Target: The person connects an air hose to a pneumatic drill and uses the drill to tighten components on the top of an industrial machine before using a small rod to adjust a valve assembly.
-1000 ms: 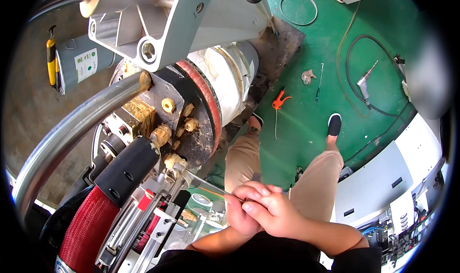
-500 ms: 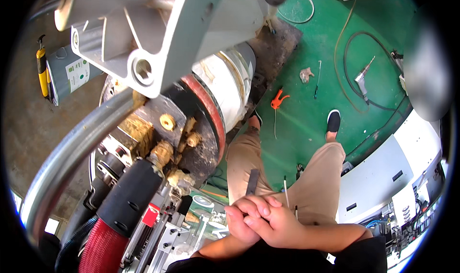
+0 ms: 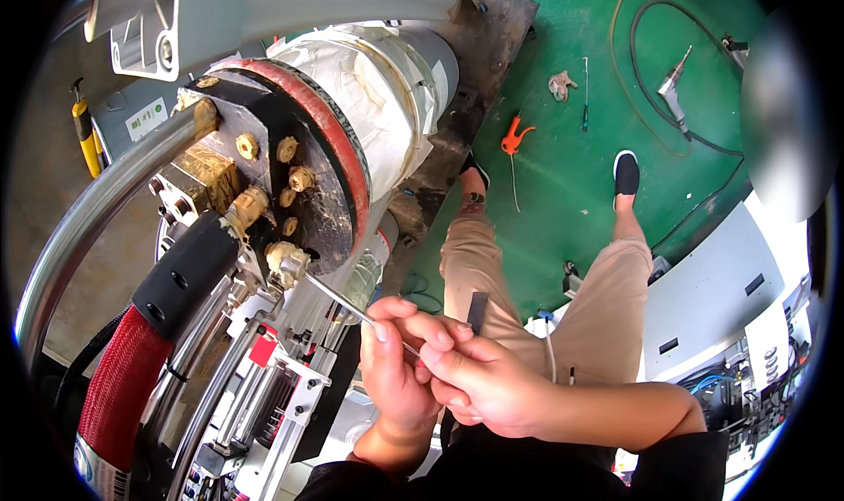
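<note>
A thin metal rod (image 3: 336, 300) slants from a foam-crusted fitting (image 3: 287, 262) down into my two hands. My left hand (image 3: 393, 373) is closed on it, thumb tip pressing along the shaft. The near end disappears between the closed fingers of my right hand (image 3: 492, 382), which meets the left in front of my lap. Whether the far tip sits inside the fitting or only touches it, I cannot tell. That fitting is on the lower edge of a round black head (image 3: 330, 224) with a red rim and several foam-caked ports.
A red braided hose (image 3: 132, 373) with a black sleeve and a bent metal pipe (image 3: 97, 189) run along the left. An orange air blow gun (image 3: 512, 137), a screwdriver (image 3: 585, 105) and an air tool (image 3: 673, 92) with a hose lie on the green floor. A grey-white cabinet (image 3: 703, 281) stands right.
My clasped hands have come apart and now grip the thin rod at the fitting. The view has shifted, so the black head shows more fully and the grey bracket sits higher.
</note>
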A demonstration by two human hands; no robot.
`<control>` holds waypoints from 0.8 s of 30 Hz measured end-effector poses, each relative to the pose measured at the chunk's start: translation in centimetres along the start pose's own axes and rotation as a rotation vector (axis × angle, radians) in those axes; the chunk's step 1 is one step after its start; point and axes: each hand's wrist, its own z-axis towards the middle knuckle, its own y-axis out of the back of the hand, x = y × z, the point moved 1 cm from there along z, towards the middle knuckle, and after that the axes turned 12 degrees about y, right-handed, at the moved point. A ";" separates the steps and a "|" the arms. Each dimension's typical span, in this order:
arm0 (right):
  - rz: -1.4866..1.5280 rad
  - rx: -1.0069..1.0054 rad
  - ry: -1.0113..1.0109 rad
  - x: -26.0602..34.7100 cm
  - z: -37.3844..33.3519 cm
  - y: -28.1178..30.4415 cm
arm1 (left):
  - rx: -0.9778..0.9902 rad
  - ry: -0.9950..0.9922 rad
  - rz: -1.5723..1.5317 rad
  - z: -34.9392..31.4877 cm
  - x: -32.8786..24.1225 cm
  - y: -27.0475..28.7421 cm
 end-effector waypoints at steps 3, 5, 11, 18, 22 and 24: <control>0.103 0.021 -0.139 0.7 -0.9 0.1 | -0.072 -0.014 0.160 -0.7 -0.5 -0.5; 0.187 0.049 -0.127 -0.4 -1.3 -0.3 | -0.090 0.012 0.155 -1.3 -1.1 -0.5; 0.394 -0.021 -0.050 -5.3 -2.0 -2.3 | -0.121 0.034 0.214 -2.5 -2.4 0.4; 0.355 -0.100 0.321 -10.4 0.0 -7.4 | -0.227 -0.144 0.430 -4.7 -3.4 2.0; 0.375 0.076 0.221 -10.9 -0.3 -6.9 | -0.113 -0.024 0.418 -5.3 -5.3 3.6; 0.387 0.101 0.206 -10.8 -0.4 -6.6 | -0.171 -0.129 0.591 -5.9 -5.3 4.2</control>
